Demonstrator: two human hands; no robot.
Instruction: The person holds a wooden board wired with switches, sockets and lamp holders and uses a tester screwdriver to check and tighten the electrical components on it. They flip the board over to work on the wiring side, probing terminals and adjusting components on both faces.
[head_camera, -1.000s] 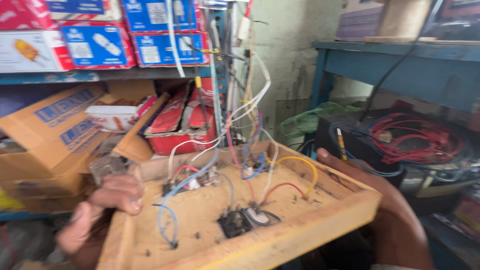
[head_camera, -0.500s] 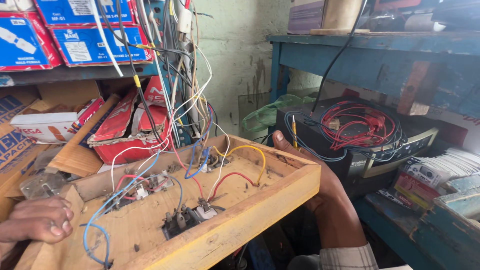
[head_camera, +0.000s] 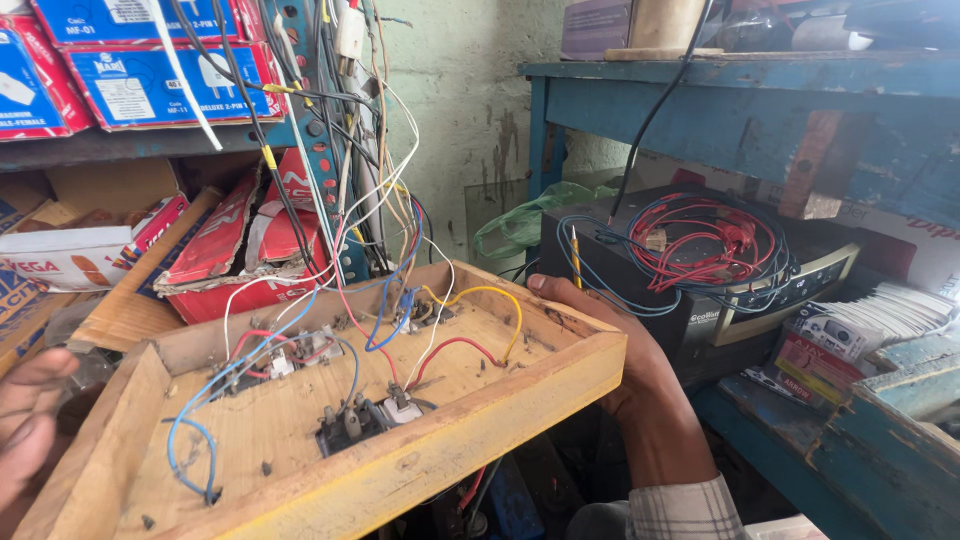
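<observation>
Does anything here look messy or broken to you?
Yes. The wooden switch board, gripped by the right hand and left hand, sits tilted, with loose coloured wires trailing across it. Behind, the red cardboard boxes are torn and sagging.

I see the right hand (head_camera: 610, 335) raised from the lower right of the view, forearm angled upward, with a checked sleeve cuff at the wrist. Its fingers (head_camera: 560, 295) curl in a closed grip, thumb side toward the camera. The left hand (head_camera: 30, 420) sits at the left edge of the view, only partly visible and blurred; its fingers appear loosely bent, palm turned inward. I cannot tell whether it is gripping. The two hands are well apart.
</observation>
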